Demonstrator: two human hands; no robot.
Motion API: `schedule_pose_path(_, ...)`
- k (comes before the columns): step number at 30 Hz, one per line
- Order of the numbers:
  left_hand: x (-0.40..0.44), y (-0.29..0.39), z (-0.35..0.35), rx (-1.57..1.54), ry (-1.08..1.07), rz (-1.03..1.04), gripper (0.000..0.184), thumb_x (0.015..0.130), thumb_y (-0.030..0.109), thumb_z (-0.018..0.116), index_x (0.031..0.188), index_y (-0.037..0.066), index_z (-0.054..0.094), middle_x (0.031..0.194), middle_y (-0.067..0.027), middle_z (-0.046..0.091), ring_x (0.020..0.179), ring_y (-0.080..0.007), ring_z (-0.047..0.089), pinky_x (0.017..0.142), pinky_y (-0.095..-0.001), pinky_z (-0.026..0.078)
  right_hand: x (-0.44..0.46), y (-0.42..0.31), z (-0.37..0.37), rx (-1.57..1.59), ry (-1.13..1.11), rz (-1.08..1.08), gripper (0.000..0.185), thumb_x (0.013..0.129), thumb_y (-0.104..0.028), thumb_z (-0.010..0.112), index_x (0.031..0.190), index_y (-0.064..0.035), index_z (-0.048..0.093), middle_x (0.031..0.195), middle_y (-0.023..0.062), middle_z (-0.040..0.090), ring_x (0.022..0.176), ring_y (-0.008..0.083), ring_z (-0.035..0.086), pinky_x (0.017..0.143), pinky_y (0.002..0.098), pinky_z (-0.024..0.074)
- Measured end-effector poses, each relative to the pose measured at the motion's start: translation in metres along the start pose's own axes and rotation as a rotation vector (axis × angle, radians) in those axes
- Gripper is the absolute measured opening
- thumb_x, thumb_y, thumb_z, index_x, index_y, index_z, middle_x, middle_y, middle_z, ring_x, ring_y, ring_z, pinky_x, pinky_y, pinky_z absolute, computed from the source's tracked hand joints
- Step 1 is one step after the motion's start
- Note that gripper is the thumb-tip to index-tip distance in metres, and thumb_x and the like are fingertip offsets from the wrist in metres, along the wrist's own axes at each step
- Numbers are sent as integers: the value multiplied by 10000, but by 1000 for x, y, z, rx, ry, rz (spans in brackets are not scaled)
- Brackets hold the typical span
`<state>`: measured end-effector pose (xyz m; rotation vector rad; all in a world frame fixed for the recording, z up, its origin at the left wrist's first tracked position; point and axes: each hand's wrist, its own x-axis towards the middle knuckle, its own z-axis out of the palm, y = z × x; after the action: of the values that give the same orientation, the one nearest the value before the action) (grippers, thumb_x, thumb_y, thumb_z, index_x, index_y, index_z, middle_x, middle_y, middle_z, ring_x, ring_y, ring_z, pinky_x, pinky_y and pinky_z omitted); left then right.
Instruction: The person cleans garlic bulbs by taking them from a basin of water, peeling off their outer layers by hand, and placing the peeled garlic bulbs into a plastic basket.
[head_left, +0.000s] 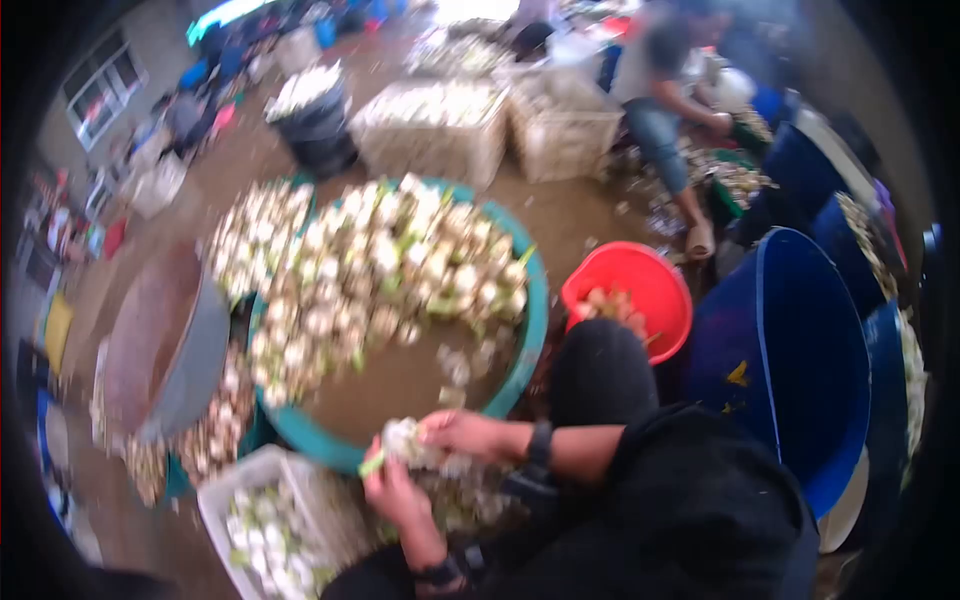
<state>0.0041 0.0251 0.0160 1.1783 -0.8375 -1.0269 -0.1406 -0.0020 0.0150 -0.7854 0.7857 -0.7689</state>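
A white onion (402, 438) with a short green stem is held between my two hands, over the near rim of the round green tub (345, 458). My left hand (400, 497) is closed around the stem end from below. From the right, my right hand (465, 434) pinches the onion's other side, its fingertips partly hidden. Inside the tub, a heap of onions (385, 250) with pale brown skins and bits of green fills the far and left parts, while murky liquid or a wet bottom shows nearer me.
A white crate (215, 495) of cleaned onions stands at lower left. To the right are a red bucket (680, 300) with orange-brown pieces and a large blue barrel (765, 350). A grey tub (195, 365) leans at left. Full crates (430, 148) and a seated person (655, 130) are farther back.
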Motion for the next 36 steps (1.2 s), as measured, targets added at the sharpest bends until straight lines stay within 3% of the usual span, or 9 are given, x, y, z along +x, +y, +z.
schedule_pose_path(3,1,2,-13,-406,167,-262,266,849,96,557,1090,-2,501,1036,-86,552,924,-195,557,760,-318,476,-19,17,2,-707,-105,-411,188,800,-122,578,973,-58,607,798,121,620,723,234,596,648,328,465)
schedule_pose_path(9,9,10,-24,-226,320,-232,262,826,215,626,1003,58,515,896,-29,579,798,-94,547,643,-252,466,-39,-14,10,-1617,-268,62,327,767,-341,593,1018,-132,600,834,160,627,777,340,598,699,429,470)
schedule_pose_path(13,9,19,-15,-202,276,-264,234,864,281,569,916,62,504,754,-20,566,597,-78,525,510,-183,415,-8,-35,35,-1304,44,-51,383,749,-397,615,1019,-127,596,821,159,624,776,331,604,701,433,470)
schedule_pose_path(15,8,26,-10,-254,195,-301,256,876,318,543,866,69,487,677,2,525,530,-56,471,450,-180,368,12,-26,44,-973,230,-762,308,763,-365,603,910,-95,620,769,166,614,736,346,594,663,437,468)
schedule_pose_path(20,17,23,-43,-421,460,-454,271,886,382,478,821,120,491,540,59,350,431,-54,358,368,-193,287,1,12,16,-1406,-404,-51,327,734,-309,616,980,-94,606,728,173,604,722,355,591,669,438,469)
schedule_pose_path(23,20,28,-52,-560,590,-407,264,875,373,500,790,122,506,552,64,346,424,-44,309,369,-196,215,-13,-14,35,-1272,-151,-171,266,725,-254,599,949,-114,626,742,159,613,728,354,592,668,431,475)
schedule_pose_path(29,21,86,-127,-1095,716,113,658,865,562,320,965,-72,465,875,-184,590,771,-229,589,623,-300,507,31,-53,-22,-1520,-289,-16,363,735,-299,646,1030,-89,617,804,165,631,739,304,615,643,386,488)
schedule_pose_path(32,24,69,-103,-915,778,27,495,880,455,415,936,-31,493,861,-143,587,718,-199,564,603,-272,486,21,-84,-21,-773,-624,527,453,739,-408,640,1055,-85,613,803,148,637,689,291,620,599,366,496)
schedule_pose_path(36,34,45,-78,-763,582,-195,253,857,293,525,893,42,519,807,-59,571,653,-143,519,576,-238,448,37,-91,-52,-1649,-35,137,339,753,-343,620,920,-48,623,790,154,624,725,289,614,623,362,499)
